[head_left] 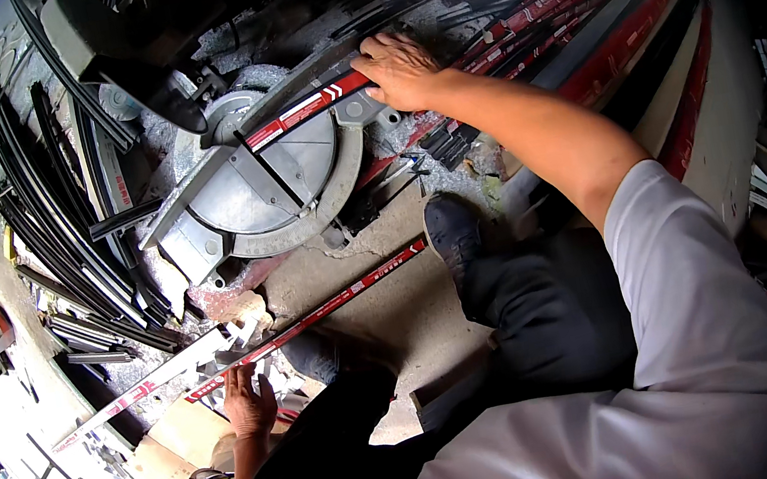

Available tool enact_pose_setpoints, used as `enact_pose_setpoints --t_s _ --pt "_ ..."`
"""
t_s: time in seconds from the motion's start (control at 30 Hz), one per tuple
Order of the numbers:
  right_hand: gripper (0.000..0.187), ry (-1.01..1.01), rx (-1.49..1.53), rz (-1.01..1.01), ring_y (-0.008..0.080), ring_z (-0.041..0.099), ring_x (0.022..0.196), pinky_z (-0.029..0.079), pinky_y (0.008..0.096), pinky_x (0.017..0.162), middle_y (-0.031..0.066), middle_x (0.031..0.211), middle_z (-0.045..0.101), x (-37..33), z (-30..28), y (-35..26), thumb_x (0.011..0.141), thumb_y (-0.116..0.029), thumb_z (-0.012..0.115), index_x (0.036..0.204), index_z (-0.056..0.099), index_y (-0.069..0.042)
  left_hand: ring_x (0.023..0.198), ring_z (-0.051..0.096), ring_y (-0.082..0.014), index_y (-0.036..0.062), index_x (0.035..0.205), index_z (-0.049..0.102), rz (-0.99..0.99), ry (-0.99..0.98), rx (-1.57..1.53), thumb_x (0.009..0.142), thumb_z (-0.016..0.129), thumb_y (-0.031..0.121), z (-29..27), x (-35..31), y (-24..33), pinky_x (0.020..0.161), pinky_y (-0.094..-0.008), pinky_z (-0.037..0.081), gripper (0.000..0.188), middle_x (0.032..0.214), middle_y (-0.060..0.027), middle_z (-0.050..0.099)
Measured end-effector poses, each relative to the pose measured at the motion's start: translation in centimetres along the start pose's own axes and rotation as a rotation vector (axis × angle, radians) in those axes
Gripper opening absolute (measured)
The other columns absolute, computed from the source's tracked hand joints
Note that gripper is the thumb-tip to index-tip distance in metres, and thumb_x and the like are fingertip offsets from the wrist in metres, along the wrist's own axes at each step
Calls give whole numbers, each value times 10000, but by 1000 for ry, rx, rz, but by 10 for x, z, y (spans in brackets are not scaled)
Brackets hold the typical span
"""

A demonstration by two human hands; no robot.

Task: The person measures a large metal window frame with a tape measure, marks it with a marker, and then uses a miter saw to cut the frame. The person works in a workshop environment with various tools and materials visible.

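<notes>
**Strip pressed on saw table, second strip at left hand**

While you crouch over the concrete floor (394, 308), your right hand (399, 69) lies far and centre, fingers spread flat and palm down on a red-and-black profile strip (308, 108). That hand grips nothing by closing; it presses the strip against the fence of the miter saw (263, 173). The strip runs leftward from under your palm across the saw's round grey table, tilted slightly down to the left. The saw's dark head (128, 49) sits far left of the hand, raised clear of the strip.

Your left hand (249, 401) is near and left, low in the frame, wrist bent and fingers curled upward. Its fingertips meet the near end of a second long red-and-black strip (329, 308) that lies diagonally on the floor, running from just beside your shoe (452, 229) down toward the hand. Whether the fingers are closed round it or only touching, I cannot tell; the grip is hidden by clutter.

A pale white strip (141, 388) lies just beside the second one, stretching further left. Black offcuts (64, 220) are stacked left of the saw. A bundle of red-wrapped profiles (548, 13) lies far right, beyond your right forearm. Metal chips and shavings (453, 173) litter the floor around the saw base.

Your dark trousers and grey sleeve fill the near right.
</notes>
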State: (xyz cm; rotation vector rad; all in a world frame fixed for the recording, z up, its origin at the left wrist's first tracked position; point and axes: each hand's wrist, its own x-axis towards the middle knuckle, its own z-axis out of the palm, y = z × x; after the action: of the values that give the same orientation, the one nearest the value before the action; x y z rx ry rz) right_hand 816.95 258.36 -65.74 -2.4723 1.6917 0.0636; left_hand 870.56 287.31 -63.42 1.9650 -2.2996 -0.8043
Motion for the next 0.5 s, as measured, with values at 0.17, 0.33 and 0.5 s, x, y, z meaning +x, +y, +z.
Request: enact_pose_setpoints --t_s 0.17,0.33,0.5 --pt "376 -93 109 5 370 575 1183 499 487 982 186 1189 578 -14 0 1 884 -259 764 1120 566 -44 1087 608 -398 64 1222 601 27 -134 12 886 666 116 11 12 7 936 -482 510 346 1151 -175 613" --pt "444 -439 399 168 394 652 1100 502 479 936 237 1111 665 -36 -19 -2 917 -317 747 1131 548 18 1137 592 -394 70 1273 588 0 -149 15 877 683 111 17 13 10 971 -471 502 409 1212 -172 601" --pt "508 -617 931 214 231 633 965 493 384 854 110 992 677 -67 -15 19 923 -482 728 1045 653 6 1164 587 -388 74 1287 592 -28 -159 -9 878 682 108 22 12 12 985 -465 497 420 1248 -168 590"
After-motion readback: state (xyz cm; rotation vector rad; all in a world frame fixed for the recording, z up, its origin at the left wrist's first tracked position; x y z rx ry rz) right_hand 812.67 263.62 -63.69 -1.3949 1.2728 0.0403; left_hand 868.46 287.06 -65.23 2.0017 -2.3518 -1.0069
